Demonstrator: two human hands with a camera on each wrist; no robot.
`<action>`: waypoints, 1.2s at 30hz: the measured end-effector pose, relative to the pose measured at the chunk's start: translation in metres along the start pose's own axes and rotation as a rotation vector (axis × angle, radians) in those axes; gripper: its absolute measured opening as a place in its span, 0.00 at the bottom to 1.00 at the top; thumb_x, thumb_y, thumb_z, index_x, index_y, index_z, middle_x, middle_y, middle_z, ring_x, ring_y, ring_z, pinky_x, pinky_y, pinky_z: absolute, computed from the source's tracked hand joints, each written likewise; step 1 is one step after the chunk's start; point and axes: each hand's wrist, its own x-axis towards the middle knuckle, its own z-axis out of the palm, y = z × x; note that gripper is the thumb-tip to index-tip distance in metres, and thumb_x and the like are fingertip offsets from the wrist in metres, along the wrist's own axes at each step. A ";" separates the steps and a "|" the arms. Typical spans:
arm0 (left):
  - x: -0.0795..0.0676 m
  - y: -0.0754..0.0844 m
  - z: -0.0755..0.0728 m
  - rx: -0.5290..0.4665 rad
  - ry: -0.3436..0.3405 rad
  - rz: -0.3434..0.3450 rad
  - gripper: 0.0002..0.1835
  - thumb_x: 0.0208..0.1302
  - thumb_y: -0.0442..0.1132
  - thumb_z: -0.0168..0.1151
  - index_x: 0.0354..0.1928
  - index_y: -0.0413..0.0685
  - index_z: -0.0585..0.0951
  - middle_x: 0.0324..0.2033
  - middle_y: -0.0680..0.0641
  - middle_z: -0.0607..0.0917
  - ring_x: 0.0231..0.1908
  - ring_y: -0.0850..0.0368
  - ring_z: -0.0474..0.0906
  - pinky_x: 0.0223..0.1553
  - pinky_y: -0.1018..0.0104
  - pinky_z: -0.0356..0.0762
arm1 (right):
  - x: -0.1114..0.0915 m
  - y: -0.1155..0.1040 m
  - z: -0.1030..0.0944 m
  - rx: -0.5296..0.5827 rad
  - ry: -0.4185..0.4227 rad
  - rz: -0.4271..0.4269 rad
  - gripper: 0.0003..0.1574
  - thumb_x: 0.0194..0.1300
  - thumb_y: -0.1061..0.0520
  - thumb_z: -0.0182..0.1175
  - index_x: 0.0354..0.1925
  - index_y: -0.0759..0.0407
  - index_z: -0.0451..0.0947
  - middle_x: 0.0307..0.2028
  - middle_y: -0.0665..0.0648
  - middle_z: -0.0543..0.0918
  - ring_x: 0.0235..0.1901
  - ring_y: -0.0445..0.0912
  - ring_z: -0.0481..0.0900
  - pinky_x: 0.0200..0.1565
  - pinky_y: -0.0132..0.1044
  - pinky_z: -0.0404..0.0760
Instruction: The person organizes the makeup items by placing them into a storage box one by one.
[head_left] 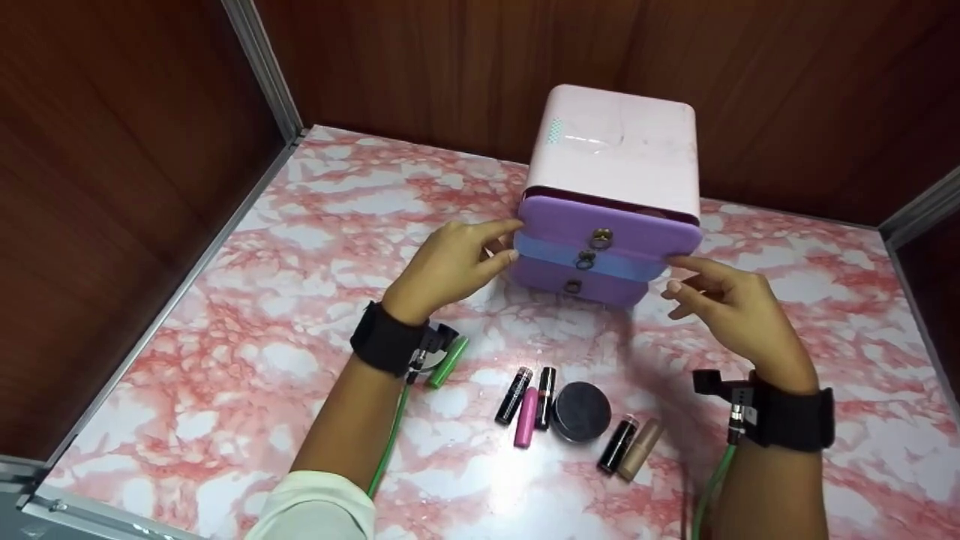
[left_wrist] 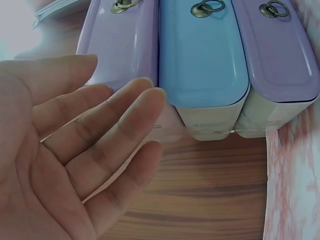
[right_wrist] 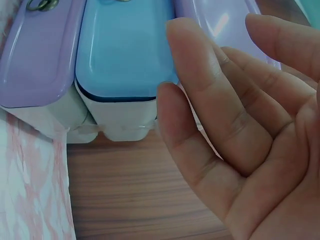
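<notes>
A small drawer cabinet (head_left: 615, 154) with a pale pink top stands at the back of the table. Its top drawer front (head_left: 555, 217) is purple, the middle drawer front (head_left: 306, 82) blue and the bottom drawer front (head_left: 544, 276) purple, each with a ring pull. A dark gap shows above the top drawer. At the cabinet's left side is my left hand (head_left: 454, 262), fingers extended, fingertips at the top drawer's edge. My right hand (head_left: 731, 307) is at the right edge, fingers loosely bent. Neither hand grips anything; contact is hard to tell.
In front of the cabinet lie a round black container (head_left: 582, 412), a pink tube (head_left: 526, 418), several black tubes (head_left: 514, 396), and a tan tube (head_left: 640, 450). A green tube (head_left: 448, 363) lies near the left wrist. Brown wood-grain panels (head_left: 420, 67) stand around the marbled table (head_left: 262, 360).
</notes>
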 end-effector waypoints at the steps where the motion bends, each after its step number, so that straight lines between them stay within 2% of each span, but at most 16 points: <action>1: 0.000 0.000 0.000 0.007 -0.004 0.000 0.22 0.69 0.45 0.60 0.63 0.51 0.77 0.37 0.54 0.87 0.36 0.65 0.82 0.36 0.66 0.77 | 0.000 0.000 0.000 -0.001 -0.002 0.007 0.25 0.71 0.52 0.58 0.64 0.48 0.74 0.40 0.56 0.87 0.31 0.45 0.86 0.40 0.24 0.77; 10: 0.001 -0.003 0.003 0.057 -0.020 -0.013 0.27 0.69 0.47 0.60 0.68 0.55 0.72 0.37 0.53 0.87 0.34 0.64 0.81 0.33 0.67 0.75 | 0.002 0.004 0.003 0.011 -0.015 0.035 0.30 0.70 0.50 0.59 0.68 0.43 0.69 0.44 0.58 0.86 0.32 0.46 0.86 0.42 0.23 0.76; 17: 0.000 -0.005 0.007 0.086 -0.050 -0.027 0.31 0.69 0.50 0.59 0.72 0.60 0.65 0.38 0.53 0.86 0.25 0.61 0.75 0.28 0.65 0.72 | 0.004 0.008 0.004 0.011 -0.047 0.045 0.35 0.69 0.48 0.60 0.71 0.40 0.63 0.47 0.60 0.84 0.33 0.46 0.86 0.41 0.24 0.77; 24: 0.001 -0.008 0.010 0.063 -0.063 -0.030 0.36 0.68 0.52 0.61 0.74 0.62 0.60 0.37 0.56 0.86 0.29 0.64 0.79 0.32 0.65 0.76 | 0.005 0.007 0.004 -0.028 -0.085 0.073 0.40 0.66 0.41 0.60 0.72 0.32 0.57 0.43 0.54 0.86 0.34 0.45 0.85 0.44 0.31 0.76; 30: 0.001 -0.010 0.011 0.053 -0.071 -0.018 0.36 0.68 0.51 0.61 0.75 0.62 0.59 0.35 0.55 0.86 0.27 0.65 0.78 0.32 0.65 0.76 | 0.004 0.009 0.002 -0.022 -0.095 0.064 0.40 0.68 0.42 0.59 0.72 0.29 0.55 0.43 0.53 0.86 0.34 0.45 0.85 0.46 0.33 0.76; 33: 0.001 -0.010 0.011 0.053 -0.071 -0.016 0.37 0.67 0.50 0.61 0.75 0.62 0.59 0.35 0.55 0.86 0.27 0.64 0.78 0.31 0.65 0.76 | 0.004 0.009 0.002 -0.017 -0.098 0.073 0.39 0.68 0.42 0.59 0.72 0.26 0.55 0.43 0.51 0.86 0.34 0.45 0.85 0.46 0.32 0.76; 36: 0.001 -0.010 0.012 0.051 -0.070 -0.020 0.36 0.67 0.50 0.62 0.74 0.61 0.60 0.36 0.55 0.86 0.26 0.64 0.78 0.31 0.65 0.75 | 0.004 0.010 0.003 -0.010 -0.084 0.061 0.38 0.69 0.43 0.59 0.71 0.28 0.57 0.44 0.52 0.86 0.34 0.45 0.85 0.43 0.29 0.77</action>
